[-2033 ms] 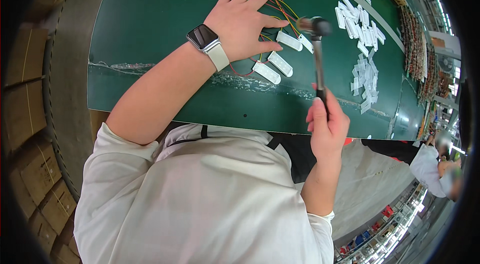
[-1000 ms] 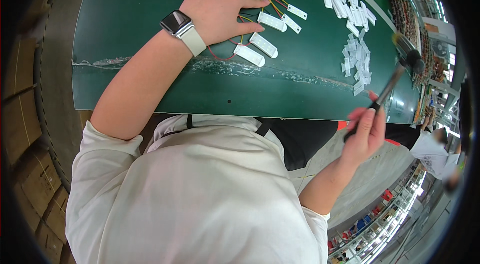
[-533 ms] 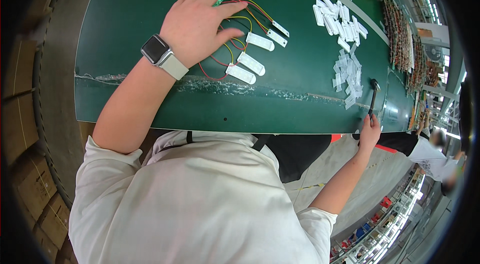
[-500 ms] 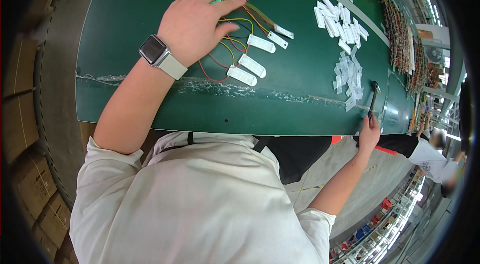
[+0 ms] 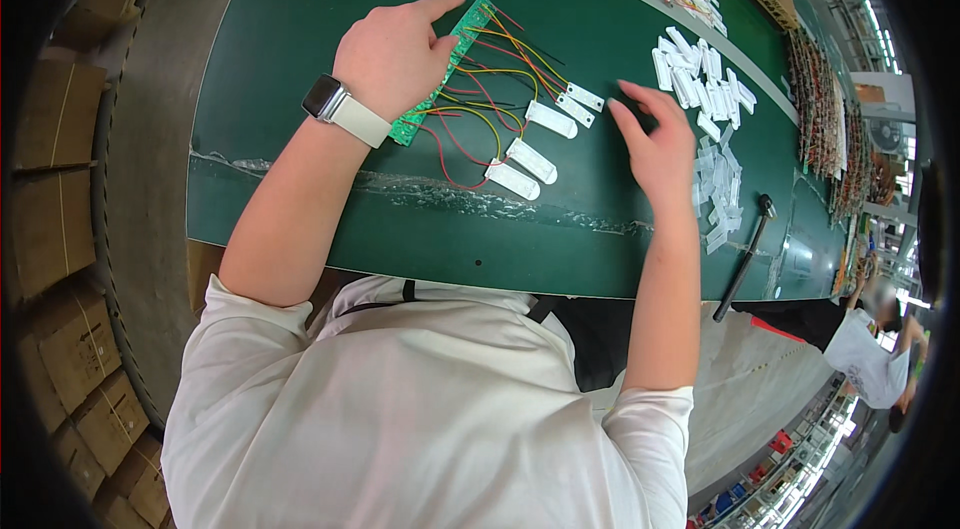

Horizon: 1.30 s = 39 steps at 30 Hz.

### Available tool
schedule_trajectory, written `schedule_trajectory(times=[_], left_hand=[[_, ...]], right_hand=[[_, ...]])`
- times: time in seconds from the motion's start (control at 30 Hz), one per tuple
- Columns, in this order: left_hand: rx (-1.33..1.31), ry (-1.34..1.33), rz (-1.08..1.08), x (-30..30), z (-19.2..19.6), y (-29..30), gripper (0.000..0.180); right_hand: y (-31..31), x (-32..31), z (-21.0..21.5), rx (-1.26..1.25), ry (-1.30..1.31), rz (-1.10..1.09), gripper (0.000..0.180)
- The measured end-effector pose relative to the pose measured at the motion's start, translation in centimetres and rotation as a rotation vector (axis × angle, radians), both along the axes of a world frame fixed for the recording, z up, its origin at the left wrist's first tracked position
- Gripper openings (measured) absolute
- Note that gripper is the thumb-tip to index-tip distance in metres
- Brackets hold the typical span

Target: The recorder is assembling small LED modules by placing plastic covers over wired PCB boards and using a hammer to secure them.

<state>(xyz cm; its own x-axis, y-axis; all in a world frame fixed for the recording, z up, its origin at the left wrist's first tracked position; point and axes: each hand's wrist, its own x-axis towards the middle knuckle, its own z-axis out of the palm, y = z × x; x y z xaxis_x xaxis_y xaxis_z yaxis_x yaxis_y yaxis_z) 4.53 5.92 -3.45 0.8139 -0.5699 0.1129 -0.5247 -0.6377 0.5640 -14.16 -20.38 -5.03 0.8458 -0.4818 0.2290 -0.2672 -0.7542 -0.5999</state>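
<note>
The left hand (image 5: 395,54) lies palm-down on a narrow green printed circuit board (image 5: 440,74), fingers spread and pressing it flat against the dark green worktable (image 5: 270,59); the board shows from under the fingertips at its far end and from under the heel of the hand at its near end. A white-strapped wristwatch (image 5: 340,109) sits on that wrist. From the board's edge, on the thumb side of the hand, thin red, yellow, green and black wires (image 5: 480,104) fan out to four small white oblong plastic housings (image 5: 535,144), which lie between the two hands.

The right hand (image 5: 660,144) hovers with fingers loosely spread and empty, its fingertips just beyond the farthest of the wired housings; whether a fingertip actually touches one is hard to tell at this angle. Past its knuckles lies a loose heap of white plastic housings (image 5: 705,99). Out beyond the right wrist, well apart from the fingers, a black-handled small hammer (image 5: 745,254) rests at the table's near edge, untouched.

The step in hand looks like holding the board steady while the free hand comes in to the wired housings. The next move calls for a fine pinch on one housing without dragging its wires, while the left palm keeps the board from sliding.
</note>
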Motion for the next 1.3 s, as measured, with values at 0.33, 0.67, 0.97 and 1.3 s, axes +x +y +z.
schedule_trajectory(times=[0.33, 0.67, 0.97, 1.3], left_hand=[[0.173, -0.049, 0.056, -0.7, 0.8, 0.5, 0.059], [0.307, -0.082, -0.023, -1.2, 2.3, 1.8, 0.057], [0.042, -0.235, 0.003, 0.6, -0.4, 0.7, 0.038], [0.023, 0.111, 0.114, 2.7, 0.4, 0.1, 0.026]], right_hand=[[2.6, 3.7, 0.2, -0.105, 0.098, 0.126, 0.021], [4.6, 3.7, 1.8, -0.055, 0.015, 0.090, 0.017], [3.8, 2.0, 0.5, -0.100, 0.127, 0.140, 0.021], [4.4, 3.4, 1.3, 0.120, 0.071, 0.072, 0.012]])
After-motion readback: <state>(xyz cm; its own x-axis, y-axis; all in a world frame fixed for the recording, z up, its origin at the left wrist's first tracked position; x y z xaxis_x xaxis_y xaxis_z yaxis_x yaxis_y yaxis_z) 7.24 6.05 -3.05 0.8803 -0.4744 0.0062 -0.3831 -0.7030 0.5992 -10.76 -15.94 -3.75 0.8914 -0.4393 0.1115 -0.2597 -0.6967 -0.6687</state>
